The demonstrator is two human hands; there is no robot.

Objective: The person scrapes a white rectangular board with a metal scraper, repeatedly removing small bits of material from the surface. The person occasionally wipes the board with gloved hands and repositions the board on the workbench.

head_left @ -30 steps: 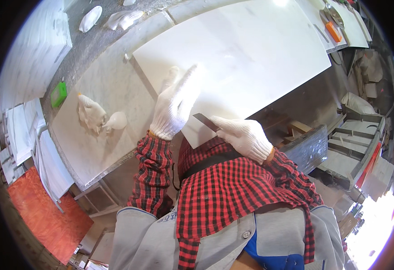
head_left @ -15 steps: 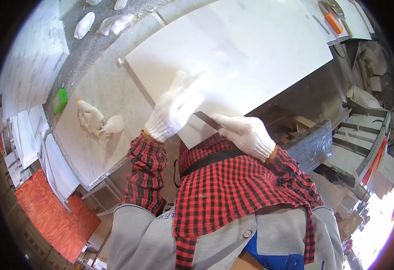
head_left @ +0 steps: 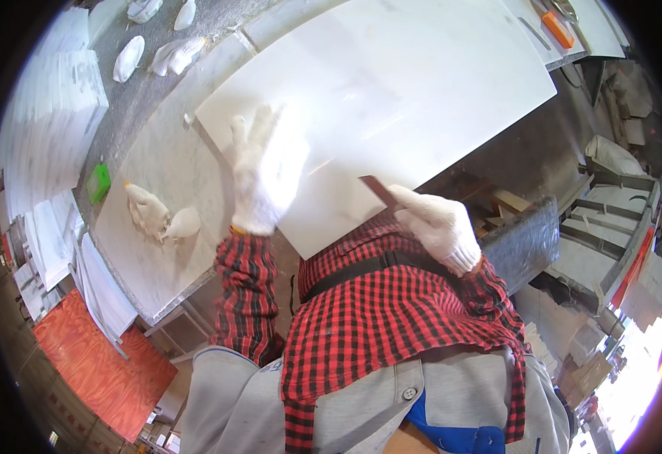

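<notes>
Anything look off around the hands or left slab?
One mild oddity: a crumpled glove lies loose on the left slab beside an unidentifiable white lump, though the left hand and right hand are both gloved. No clear spill or damage shows.

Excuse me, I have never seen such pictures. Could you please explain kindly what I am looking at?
No machine here: you see a person's left hand and right hand, both in white knitted gloves. One fisheye camera on the head looks down, so straight edges appear bent. Before the person lies a large white slab. The left hand is open over its left part; I cannot tell whether it touches. The right hand holds a thin, flat dark strip. On the surface at left lie a loose glove and a rounded white piece.
</notes>
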